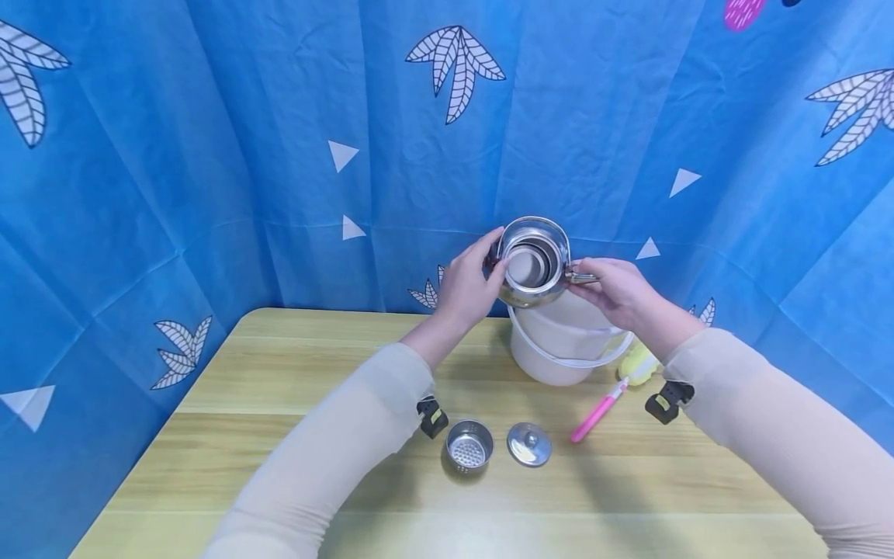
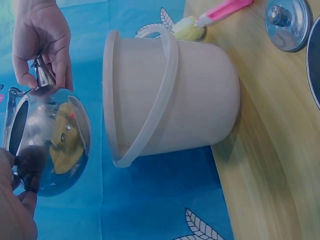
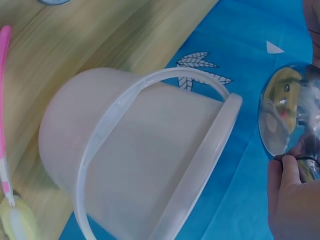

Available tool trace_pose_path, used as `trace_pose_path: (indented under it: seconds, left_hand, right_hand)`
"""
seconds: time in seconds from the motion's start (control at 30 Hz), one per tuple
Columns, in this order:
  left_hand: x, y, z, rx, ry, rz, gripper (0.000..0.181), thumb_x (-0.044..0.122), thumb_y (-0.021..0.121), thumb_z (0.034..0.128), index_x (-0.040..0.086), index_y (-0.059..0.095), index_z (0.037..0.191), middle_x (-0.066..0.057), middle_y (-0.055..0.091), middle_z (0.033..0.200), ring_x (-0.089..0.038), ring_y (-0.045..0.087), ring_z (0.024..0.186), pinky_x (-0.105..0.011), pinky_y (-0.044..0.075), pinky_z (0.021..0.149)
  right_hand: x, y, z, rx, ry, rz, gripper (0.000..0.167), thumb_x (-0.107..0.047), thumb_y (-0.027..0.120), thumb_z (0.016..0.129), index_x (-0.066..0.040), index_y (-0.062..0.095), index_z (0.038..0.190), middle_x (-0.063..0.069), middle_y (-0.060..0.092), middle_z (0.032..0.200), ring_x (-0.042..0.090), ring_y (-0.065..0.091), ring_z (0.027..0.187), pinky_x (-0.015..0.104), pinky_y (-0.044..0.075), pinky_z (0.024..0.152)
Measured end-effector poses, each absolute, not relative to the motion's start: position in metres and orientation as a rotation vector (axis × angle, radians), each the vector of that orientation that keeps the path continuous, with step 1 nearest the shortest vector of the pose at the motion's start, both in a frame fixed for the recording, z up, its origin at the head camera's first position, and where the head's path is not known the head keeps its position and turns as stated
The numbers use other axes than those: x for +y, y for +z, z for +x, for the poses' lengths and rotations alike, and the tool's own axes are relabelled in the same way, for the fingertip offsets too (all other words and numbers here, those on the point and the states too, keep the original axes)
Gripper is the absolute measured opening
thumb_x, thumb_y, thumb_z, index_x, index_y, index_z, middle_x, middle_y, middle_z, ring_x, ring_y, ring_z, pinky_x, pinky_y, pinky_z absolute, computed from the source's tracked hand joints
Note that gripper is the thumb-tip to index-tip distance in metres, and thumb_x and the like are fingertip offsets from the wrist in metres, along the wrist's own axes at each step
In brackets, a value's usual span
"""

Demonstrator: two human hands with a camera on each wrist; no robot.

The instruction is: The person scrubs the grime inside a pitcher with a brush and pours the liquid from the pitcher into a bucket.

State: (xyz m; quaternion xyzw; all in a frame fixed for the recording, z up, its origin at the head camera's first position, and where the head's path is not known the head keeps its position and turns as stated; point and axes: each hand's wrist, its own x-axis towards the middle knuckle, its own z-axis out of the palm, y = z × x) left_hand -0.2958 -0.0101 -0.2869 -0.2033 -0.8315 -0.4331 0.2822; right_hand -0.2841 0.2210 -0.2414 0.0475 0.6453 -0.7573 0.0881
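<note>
A shiny steel teapot, its lid off, is held above the white bucket, the round mouth facing the head camera. My left hand grips the pot's left side, thumb near the rim. On the opposite side, my right hand pinches the spout. The left wrist view shows the pot's rounded body between both hands, beside the bucket's rim. In the right wrist view the right fingers hold the spout's base.
A perforated steel strainer basket and the knobbed steel lid lie on the wooden table. Right of the bucket is a pink-handled brush with a yellow sponge head. A blue curtain hangs behind the table.
</note>
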Motion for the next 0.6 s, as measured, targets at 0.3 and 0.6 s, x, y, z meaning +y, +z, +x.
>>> trace_pose_path:
  seconds: [0.3,0.6]
  left_hand:
    - [-0.002,-0.288,-0.3,-2.217,-1.199,-0.577,0.051,0.016,0.065,0.0981,0.018,0.051,0.147,-0.004,0.055,0.146,-0.019,0.057,0.128,-0.029,0.047,0.104]
    - [0.004,-0.293,-0.305,-2.202,-1.189,-0.601,0.052,0.017,0.065,0.0984,0.02,0.05,0.148,-0.003,0.055,0.146,-0.02,0.057,0.128,-0.032,0.048,0.104]
  right_hand:
    - [0.229,-0.243,-0.282,1.921,-2.295,0.117,0.03,0.003,0.052,0.097,-0.014,0.073,0.083,0.001,0.064,0.099,0.009,0.068,0.089,0.025,0.05,0.096]
    - [0.235,-0.25,-0.282,1.972,-2.339,0.032,0.028,0.001,0.055,0.098,-0.014,0.074,0.084,-0.001,0.066,0.099,0.009,0.068,0.09,0.022,0.053,0.092]
